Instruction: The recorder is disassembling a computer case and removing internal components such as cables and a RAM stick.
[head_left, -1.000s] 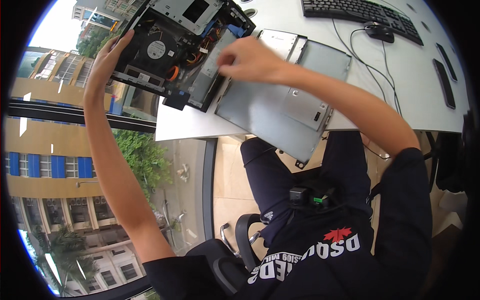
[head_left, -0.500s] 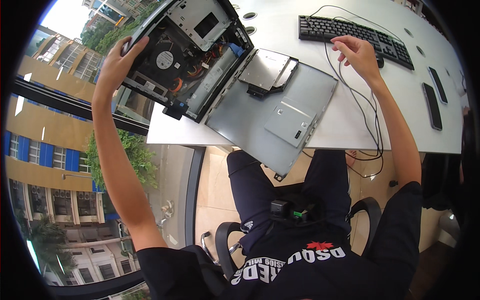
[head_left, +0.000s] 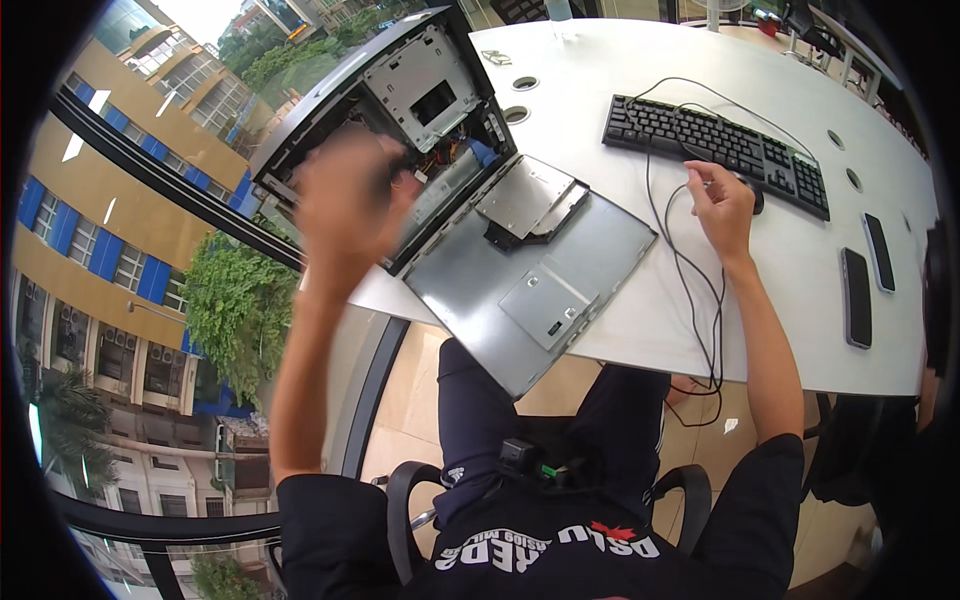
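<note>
An opened desktop computer case [head_left: 425, 80] stands at the table's left edge, its fan mostly hidden and some of its wiring showing. My left hand [head_left: 350, 200] is over the open interior, too smeared by motion to read its fingers or any contact. Beside the case, a grey metal side panel [head_left: 455, 290] lies with one corner past the table edge; a flat silver drive-like box [head_left: 530, 200] rests on it. My right hand [head_left: 725, 210] hovers just in front of the keyboard [head_left: 720, 140], thumb and fingers pinched together. Whatever they may hold is too small to make out.
Loose black cable [head_left: 715, 330] loops over the table's near edge [head_left: 630, 355]. A dark mouse [head_left: 757, 198] is partly hidden behind my right hand. Two phones [head_left: 857, 300] [head_left: 879, 252] lie at the right. Window glass [head_left: 150, 230] borders the left side.
My left hand has left the case's outer edge and moved right, in front of its interior. My right hand's fingers have drawn closer together. The view has shifted.
</note>
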